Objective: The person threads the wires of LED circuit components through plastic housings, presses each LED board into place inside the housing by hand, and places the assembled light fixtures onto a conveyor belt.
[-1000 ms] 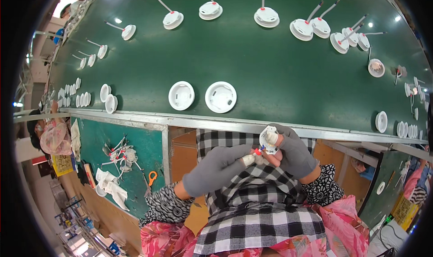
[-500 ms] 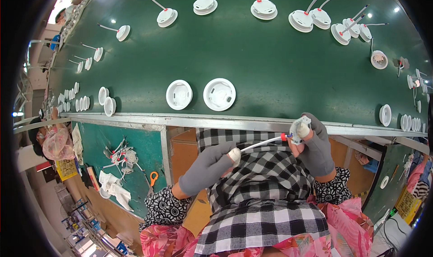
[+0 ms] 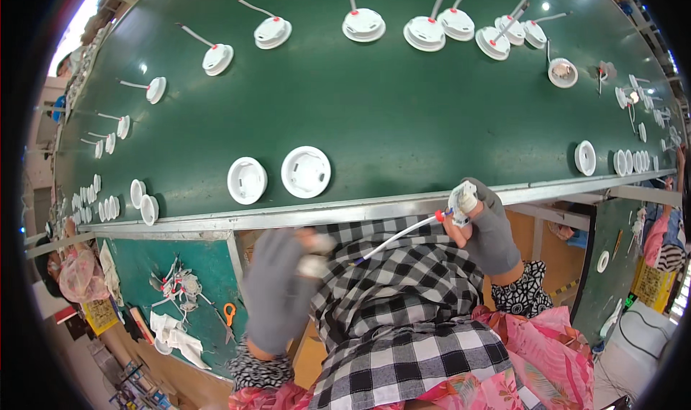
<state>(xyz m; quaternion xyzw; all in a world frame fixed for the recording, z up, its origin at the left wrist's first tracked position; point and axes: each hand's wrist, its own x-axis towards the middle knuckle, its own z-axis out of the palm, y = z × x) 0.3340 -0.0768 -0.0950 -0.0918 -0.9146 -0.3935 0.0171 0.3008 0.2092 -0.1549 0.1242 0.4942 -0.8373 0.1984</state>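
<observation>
A seated worker's gloved right hand (image 3: 491, 226) is clenching a small white part (image 3: 462, 196) while the left hand (image 3: 277, 288), at eight o'clock, is grasping its white cable (image 3: 403, 233), pulling it taut.

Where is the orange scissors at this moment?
In the head view, the orange scissors lie at lower left on the small green side table, beside the left hand.

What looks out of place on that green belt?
Mostly tidy. One round housing near the far right lies open side up, showing a dark inside, while its neighbours sit closed and white. A small loose part lies beside it.
</observation>
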